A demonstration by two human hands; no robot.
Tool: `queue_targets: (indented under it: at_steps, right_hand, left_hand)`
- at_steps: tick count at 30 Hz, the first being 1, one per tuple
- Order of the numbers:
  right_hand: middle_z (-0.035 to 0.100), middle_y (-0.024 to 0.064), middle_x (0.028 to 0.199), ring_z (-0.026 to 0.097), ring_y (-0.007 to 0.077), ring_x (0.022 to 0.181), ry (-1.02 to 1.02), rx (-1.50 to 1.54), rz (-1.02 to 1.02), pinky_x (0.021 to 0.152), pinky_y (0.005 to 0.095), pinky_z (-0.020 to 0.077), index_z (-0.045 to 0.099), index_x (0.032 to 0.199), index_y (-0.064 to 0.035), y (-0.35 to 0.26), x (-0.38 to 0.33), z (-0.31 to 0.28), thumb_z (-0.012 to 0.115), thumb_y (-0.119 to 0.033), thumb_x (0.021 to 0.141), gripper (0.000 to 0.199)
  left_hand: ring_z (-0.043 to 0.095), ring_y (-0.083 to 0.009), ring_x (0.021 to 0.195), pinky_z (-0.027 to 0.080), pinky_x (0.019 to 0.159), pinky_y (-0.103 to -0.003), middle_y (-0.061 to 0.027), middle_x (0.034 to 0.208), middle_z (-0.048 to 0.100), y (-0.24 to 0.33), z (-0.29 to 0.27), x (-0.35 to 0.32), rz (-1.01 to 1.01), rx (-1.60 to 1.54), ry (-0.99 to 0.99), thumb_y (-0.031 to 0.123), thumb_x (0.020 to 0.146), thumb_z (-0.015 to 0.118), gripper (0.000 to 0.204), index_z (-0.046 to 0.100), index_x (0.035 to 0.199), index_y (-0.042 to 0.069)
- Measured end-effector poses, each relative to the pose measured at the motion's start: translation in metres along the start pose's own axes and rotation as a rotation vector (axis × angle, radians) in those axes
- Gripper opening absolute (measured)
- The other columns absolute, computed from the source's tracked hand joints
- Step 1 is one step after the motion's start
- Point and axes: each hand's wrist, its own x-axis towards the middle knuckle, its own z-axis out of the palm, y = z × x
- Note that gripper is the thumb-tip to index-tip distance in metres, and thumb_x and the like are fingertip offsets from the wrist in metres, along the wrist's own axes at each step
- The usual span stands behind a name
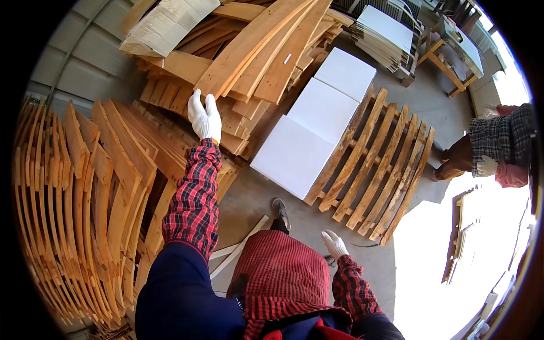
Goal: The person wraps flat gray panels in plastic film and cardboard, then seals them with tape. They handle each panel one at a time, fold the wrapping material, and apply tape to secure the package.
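My left hand (205,118), in a white glove, reaches out to the end of a long wooden board (243,50) on top of a stack of planks. Its fingers are stretched and apart, with the tips at the board's corner; whether they press on it I cannot tell. Down by my right side, my gloved right hand (334,245) hangs open, holding nothing. The nearest thing to it is a slatted wooden pallet (371,164). White flat-topped stacks (323,107) stand in a row along the pallet's left side.
Many boards (85,187) lean on edge at the left. A worn cardboard box (167,25) rests on the plank stack. White sheets (385,31) and a work table (462,45) are at the back right. Another person (498,141) stands at the right. Pale strips (241,246) lie near my feet.
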Motion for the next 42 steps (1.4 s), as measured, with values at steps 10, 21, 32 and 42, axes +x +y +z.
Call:
queue_targets:
  at_steps: [10,21,32,42]
  right_hand:
    - [0.066,0.0117,0.105,0.062,0.0293,0.086,0.724,0.862,0.822,0.065,0.0404,0.0474,0.06,0.12,-0.0138,0.303,-0.364,-0.165,0.054,-0.044,0.101,0.037]
    - [0.054,0.0063,0.085,0.053,0.0268,0.073,0.24,0.936,0.337,0.058,0.0389,0.0411,0.055,0.095,-0.0168,0.39,-0.382,-0.179,0.047,-0.032,0.102,0.019]
    - [0.066,0.0151,0.095,0.064,0.0345,0.089,0.381,0.163,-0.069,0.077,0.0425,0.0544,0.064,0.11,-0.0087,0.52,-0.399,-0.358,0.055,-0.026,0.097,0.023]
    - [0.064,0.0073,0.086,0.061,0.022,0.074,0.163,0.871,0.453,0.06,0.0348,0.0474,0.062,0.122,-0.0095,0.523,-0.359,-0.495,0.063,-0.029,0.098,0.031]
  left_hand:
    - [0.057,-0.0328,0.129,0.042,0.11,-0.041,-0.0146,0.136,0.063,0.102,-0.106,-0.518,0.294,-0.143,-1.891,0.046,0.101,0.05,0.051,0.064,0.134,0.011]
    - [0.061,-0.034,0.122,0.046,0.103,-0.043,-0.015,0.129,0.068,0.444,-0.028,-0.529,0.081,-0.315,-1.601,0.04,0.099,0.058,0.047,0.063,0.132,0.007]
    - [0.064,-0.035,0.116,0.047,0.1,-0.047,-0.0135,0.12,0.071,0.519,0.027,-0.611,0.505,-0.064,-1.956,0.044,0.094,0.056,0.039,0.072,0.117,0.016]
    - [0.066,-0.0373,0.112,0.05,0.096,-0.048,-0.0182,0.116,0.071,0.668,0.145,-0.699,0.455,-0.239,-1.805,0.044,0.089,0.056,0.047,0.073,0.115,0.009]
